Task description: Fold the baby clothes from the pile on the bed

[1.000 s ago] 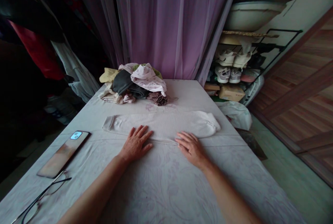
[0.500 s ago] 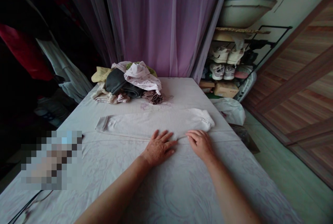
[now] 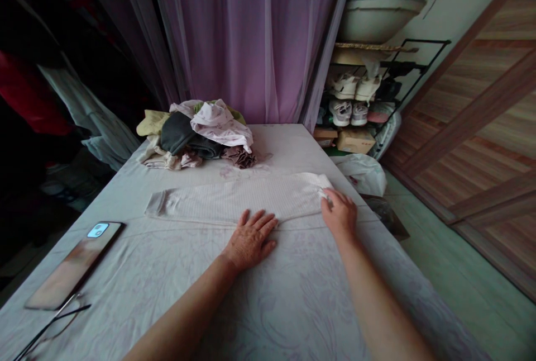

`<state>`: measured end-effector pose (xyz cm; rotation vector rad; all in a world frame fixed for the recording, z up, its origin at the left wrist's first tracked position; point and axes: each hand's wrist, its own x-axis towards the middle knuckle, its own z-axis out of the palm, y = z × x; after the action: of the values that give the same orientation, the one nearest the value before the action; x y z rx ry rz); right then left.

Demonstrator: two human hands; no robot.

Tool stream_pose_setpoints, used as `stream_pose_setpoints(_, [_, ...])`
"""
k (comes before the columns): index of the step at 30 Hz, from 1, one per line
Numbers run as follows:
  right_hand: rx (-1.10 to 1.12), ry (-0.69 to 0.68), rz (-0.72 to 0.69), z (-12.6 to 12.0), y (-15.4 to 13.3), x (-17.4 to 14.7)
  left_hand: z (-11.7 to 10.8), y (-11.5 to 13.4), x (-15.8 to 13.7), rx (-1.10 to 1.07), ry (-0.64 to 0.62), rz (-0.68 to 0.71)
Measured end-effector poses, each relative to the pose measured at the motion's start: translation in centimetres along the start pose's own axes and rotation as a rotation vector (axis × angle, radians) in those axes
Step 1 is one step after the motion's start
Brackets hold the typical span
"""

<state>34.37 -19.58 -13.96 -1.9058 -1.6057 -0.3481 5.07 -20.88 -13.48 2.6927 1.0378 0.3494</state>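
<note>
A pale, finely striped garment (image 3: 238, 199), long and narrow like trousers folded lengthwise, lies across the table. Its banded end points left and its right end is a little crumpled. My left hand (image 3: 251, 241) rests flat with fingers spread, the fingertips on the garment's near edge. At the right end, my right hand (image 3: 340, 214) has its fingers closed on the garment's corner, where a bit of cloth bunches at the fingertips. Part of that grip is hidden behind the fingers.
A heap of clothes (image 3: 201, 134) sits at the table's far left. A phone (image 3: 75, 266) and glasses (image 3: 58, 319) lie near the left edge. Behind hangs a purple curtain (image 3: 234, 37). To the right stand a shoe rack (image 3: 355, 98) and a wooden door (image 3: 481, 126).
My right hand has moved right and slightly away from me, from the near edge to the garment's right end, and closed on it. My left hand stays flat in about the same place.
</note>
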Motion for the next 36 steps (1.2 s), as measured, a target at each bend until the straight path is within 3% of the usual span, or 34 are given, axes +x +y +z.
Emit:
stream_pose_setpoints(2, [-0.092,-0.029,0.188,-0.2,0.8,1.4,-0.1,0.0,0.0,0.002,0.004,0.001])
stream_pose_setpoints(5, [-0.155,-0.261,0.364,-0.5,1.2,3.2,-0.2,0.1,0.0,0.007,0.009,-0.001])
stream_pose_setpoints(8, [-0.158,-0.446,0.416,-0.8,1.2,4.4,-0.1,0.2,-0.1,0.006,0.008,-0.005])
stream_pose_setpoints(11, [-0.175,-0.521,0.412,-0.9,1.2,4.9,-0.1,0.1,-0.1,-0.002,0.008,-0.004])
stream_pose_setpoints(14, [-0.205,-0.506,0.323,-0.7,1.6,4.7,-0.1,0.1,-0.1,-0.007,0.013,0.001])
stream_pose_setpoints(20, [-0.006,-0.368,-0.159,0.0,3.5,2.8,0.2,0.0,-0.2,0.009,0.037,0.009])
stream_pose_setpoints(24, [0.043,-0.387,-0.251,-0.4,5.2,1.5,0.2,0.0,-0.2,0.012,0.043,0.012])
stream_pose_setpoints(31, [0.035,-0.389,-0.059,-1.1,5.8,2.4,0.2,0.0,-0.2,0.014,0.038,0.013])
stream_pose_setpoints(36, [-0.098,-0.468,0.271,-0.9,4.0,4.3,0.3,-0.1,-0.2,0.035,0.045,0.008])
